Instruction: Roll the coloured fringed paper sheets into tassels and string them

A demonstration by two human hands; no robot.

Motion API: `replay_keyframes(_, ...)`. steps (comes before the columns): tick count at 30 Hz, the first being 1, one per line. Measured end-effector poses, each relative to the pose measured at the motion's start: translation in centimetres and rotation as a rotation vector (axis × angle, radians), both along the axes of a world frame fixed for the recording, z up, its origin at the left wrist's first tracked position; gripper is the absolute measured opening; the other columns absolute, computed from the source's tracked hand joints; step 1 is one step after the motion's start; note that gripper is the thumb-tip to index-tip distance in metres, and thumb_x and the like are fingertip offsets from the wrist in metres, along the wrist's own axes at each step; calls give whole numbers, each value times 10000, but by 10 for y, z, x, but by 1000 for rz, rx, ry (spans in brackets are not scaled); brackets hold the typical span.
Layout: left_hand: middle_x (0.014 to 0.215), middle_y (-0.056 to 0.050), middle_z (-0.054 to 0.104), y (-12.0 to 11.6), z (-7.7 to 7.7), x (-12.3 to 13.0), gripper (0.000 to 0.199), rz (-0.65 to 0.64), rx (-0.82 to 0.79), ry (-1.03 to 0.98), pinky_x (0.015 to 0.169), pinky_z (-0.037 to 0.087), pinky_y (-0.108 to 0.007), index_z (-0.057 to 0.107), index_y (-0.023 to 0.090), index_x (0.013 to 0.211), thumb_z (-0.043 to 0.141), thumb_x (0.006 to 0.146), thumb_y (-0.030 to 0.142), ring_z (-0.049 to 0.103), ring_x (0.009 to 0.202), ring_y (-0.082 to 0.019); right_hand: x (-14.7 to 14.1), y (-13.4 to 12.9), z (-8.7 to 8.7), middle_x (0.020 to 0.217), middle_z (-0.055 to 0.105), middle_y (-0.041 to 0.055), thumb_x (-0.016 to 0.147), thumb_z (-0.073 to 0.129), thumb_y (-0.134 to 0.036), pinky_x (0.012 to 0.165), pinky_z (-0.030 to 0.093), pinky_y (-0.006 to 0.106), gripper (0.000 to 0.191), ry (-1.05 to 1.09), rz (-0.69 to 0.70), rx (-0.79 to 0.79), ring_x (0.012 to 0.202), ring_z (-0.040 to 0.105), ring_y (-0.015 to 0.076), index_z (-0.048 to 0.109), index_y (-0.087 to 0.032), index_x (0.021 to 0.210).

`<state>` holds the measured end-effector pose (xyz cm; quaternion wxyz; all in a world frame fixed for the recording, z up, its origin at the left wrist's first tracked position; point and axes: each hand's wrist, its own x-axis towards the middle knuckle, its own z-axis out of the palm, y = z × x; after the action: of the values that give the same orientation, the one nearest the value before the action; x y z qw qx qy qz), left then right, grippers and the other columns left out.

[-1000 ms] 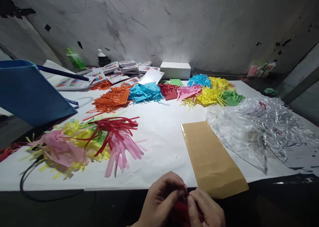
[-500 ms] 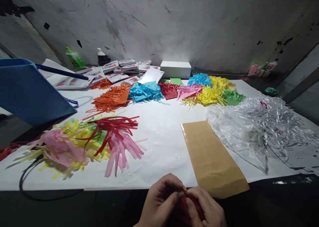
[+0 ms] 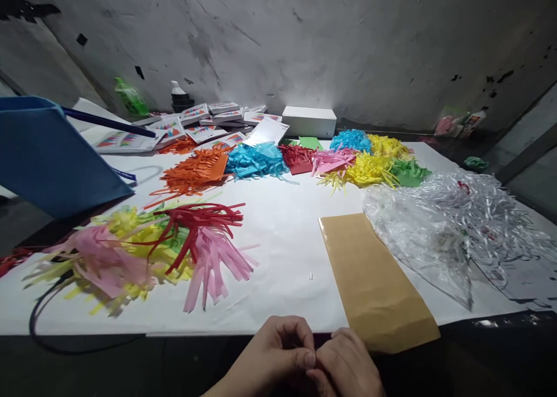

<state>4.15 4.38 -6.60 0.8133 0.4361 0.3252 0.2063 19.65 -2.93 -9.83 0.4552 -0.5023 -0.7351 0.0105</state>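
My left hand (image 3: 276,353) and my right hand (image 3: 348,365) meet at the table's front edge, fingers pinched together. Between and behind them a sliver of dark red tissue paper (image 3: 322,338) shows; most of it is hidden by the fingers. To the left on the table lies a loose pile of fringed paper tassels: a red one (image 3: 198,217), a pink one (image 3: 213,257) and yellow ones (image 3: 130,226). A flat brown paper sheet (image 3: 374,275) lies just right of my hands.
Along the back run fringed bundles in orange (image 3: 191,170), blue (image 3: 256,160) and yellow (image 3: 369,170). A clear plastic bag (image 3: 418,234) and white strings (image 3: 487,211) are at right. A blue fabric bin (image 3: 56,159) stands left. Boxes (image 3: 194,114) are stacked behind.
My hands have drawn closer in a pinch and turned, so less of the red paper shows between them. The view has shifted slightly; the table items lie as before.
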Motion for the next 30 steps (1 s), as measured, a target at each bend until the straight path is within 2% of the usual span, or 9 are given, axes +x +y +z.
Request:
replay_keyframes(2, 549, 31, 508, -3, -1, -5, 449, 18, 24, 2, 479, 311, -191, 592, 152, 673, 843, 656, 524, 402, 489, -80, -3, 5, -4, 624, 559, -22, 1013, 422, -225, 780, 447, 341, 214, -61, 12, 69, 575, 510, 135, 554, -210, 845)
replay_keyframes(5, 679, -13, 569, -13, 3, -12, 407, 229, 316, 82, 560, 400, -223, 607, 176, 718, 710, 809, 559, 493, 606, -129, -9, 9, -7, 593, 525, -34, 1008, 396, -214, 709, 439, 308, 242, 12, 0, 79, 545, 476, 127, 521, -220, 801)
replay_keyframes(10, 717, -22, 650, -6, 8, -44, 302, 376, 569, 245, 557, 470, -241, 645, 215, 848, 557, 937, 490, 576, 607, -158, -5, 19, 5, 828, 665, -7, 1047, 363, -440, 702, 500, 238, 288, 176, 210, -255, 771, 641, 137, 586, -257, 1028)
replay_keyframes(13, 741, 1, 656, 36, 17, -82, 180, 690, 870, 495, 549, 485, -248, 661, 236, 962, 567, 923, 385, 571, 569, -151, 0, 42, 8, 976, 682, 25, 1045, 407, -323, 751, 521, 235, 226, 127, -28, -257, 876, 676, 148, 549, -258, 1209)
replay_keyframes(15, 771, 1, 661, 73, 30, -109, 198, 858, 1160, 669, 639, 523, -283, 674, 252, 1004, 551, 908, 375, 606, 627, -171, -3, 62, 5, 954, 674, 55, 1020, 447, -269, 671, 515, 275, 210, -77, -258, -234, 790, 682, 187, 564, -222, 1188)
replay_keyframes(17, 956, -57, 695, 107, 45, -127, 279, 896, 1391, 835, 863, 538, -405, 682, 246, 1031, 482, 916, 402, 661, 888, -255, -10, 80, 1, 880, 654, 72, 982, 458, -184, 542, 460, 296, 164, -286, -411, -256, 654, 655, 208, 614, -194, 1030)
replay_keyframes(20, 1192, -147, 653, 131, 55, -132, 403, 892, 1540, 966, 1049, 397, -636, 660, 217, 1131, 433, 908, 464, 562, 1191, -411, -17, 92, 1, 744, 606, 50, 898, 375, -5, 461, 388, 291, 326, -379, -454, -267, 535, 594, 190, 574, -214, 747)
replay_keyframes(24, 1306, -113, 602, 114, 23, -108, 382, 736, 1538, 848, 1054, 435, -618, 592, 328, 1253, 498, 902, 448, 569, 1220, -383, 5, 82, 17, 745, 602, 14, 981, 362, -113, 569, 486, 245, 296, -273, -385, -175, 607, 627, 153, 575, -228, 810)
replay_keyframes(30, 1315, -73, 611, 99, -43, -87, 374, 642, 1439, 727, 803, 634, -470, 591, 394, 1262, 538, 892, 418, 622, 1169, -345, 111, 68, 56, 816, 663, 28, 1022, 441, -338, 643, 556, 214, 244, 43, -521, 73, 701, 682, 139, 624, -220, 911)
